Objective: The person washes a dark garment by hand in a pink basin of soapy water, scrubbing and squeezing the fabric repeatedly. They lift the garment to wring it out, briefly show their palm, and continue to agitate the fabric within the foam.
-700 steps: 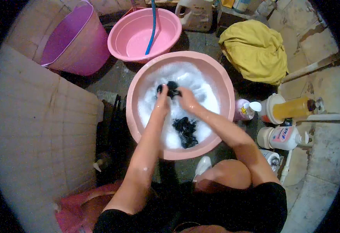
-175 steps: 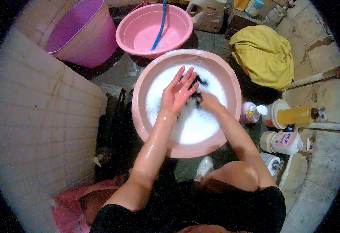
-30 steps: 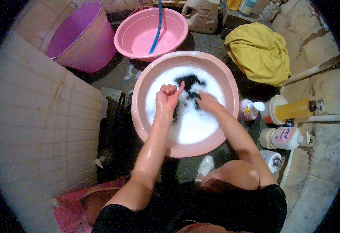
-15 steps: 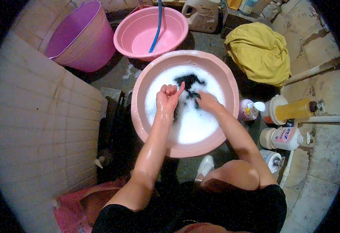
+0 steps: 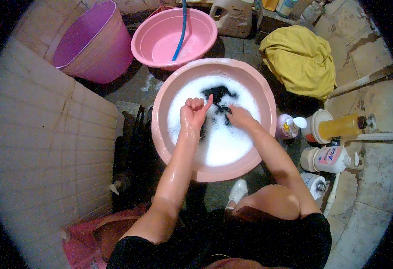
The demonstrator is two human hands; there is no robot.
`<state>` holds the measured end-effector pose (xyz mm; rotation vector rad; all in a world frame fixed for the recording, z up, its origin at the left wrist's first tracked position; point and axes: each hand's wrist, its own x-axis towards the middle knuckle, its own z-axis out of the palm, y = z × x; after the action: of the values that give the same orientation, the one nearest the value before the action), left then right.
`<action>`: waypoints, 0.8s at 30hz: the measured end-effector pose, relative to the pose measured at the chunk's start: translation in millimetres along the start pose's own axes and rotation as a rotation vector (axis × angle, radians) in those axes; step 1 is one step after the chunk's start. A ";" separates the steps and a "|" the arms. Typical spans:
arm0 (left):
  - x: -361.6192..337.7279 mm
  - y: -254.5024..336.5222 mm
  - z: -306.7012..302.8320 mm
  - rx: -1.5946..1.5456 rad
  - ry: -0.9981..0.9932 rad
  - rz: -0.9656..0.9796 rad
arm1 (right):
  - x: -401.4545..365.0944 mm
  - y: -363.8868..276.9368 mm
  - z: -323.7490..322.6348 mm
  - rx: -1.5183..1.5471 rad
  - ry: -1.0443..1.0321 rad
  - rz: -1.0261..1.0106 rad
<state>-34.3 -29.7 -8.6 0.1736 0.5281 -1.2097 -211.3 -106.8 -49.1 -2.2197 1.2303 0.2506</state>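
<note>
A large pale pink basin (image 5: 160, 148) holds white suds (image 5: 225, 150) with a dark wet cloth (image 5: 219, 95) showing through them. Over the left part of the suds is my left hand (image 5: 194, 112), its fingers curled in and its thumb stretched out beside the cloth. Nothing can be made out inside its curled fingers. My right hand (image 5: 239, 116) is at the right side of the cloth, fingers pointing down into the foam and touching the dark fabric. Its fingertips are partly hidden by suds.
Behind the basin are a smaller pink basin (image 5: 140, 42) with a blue hose (image 5: 181, 38) and a purple bucket (image 5: 111, 58). A yellow cloth (image 5: 299, 60) lies at the back right. Bottles, including a white one (image 5: 333, 159), line the right wall.
</note>
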 end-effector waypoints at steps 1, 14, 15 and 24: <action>-0.2 -0.3 0.5 0.007 0.001 0.004 | 0.0 -0.4 -0.8 -0.001 -0.014 0.007; 1.0 -1.9 0.2 -0.005 -0.115 -0.054 | -1.0 -0.6 0.0 0.008 0.015 -0.004; 0.9 -2.0 0.3 -0.005 -0.115 -0.054 | -0.6 0.2 1.0 0.007 0.021 -0.007; -1.3 -2.9 5.5 0.009 -0.146 -0.060 | -7.9 -6.7 -8.4 0.017 0.018 -0.026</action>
<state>-35.7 -31.8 -2.8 0.0765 0.4023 -1.2731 -211.2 -103.3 -36.2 -2.2259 1.2086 0.2090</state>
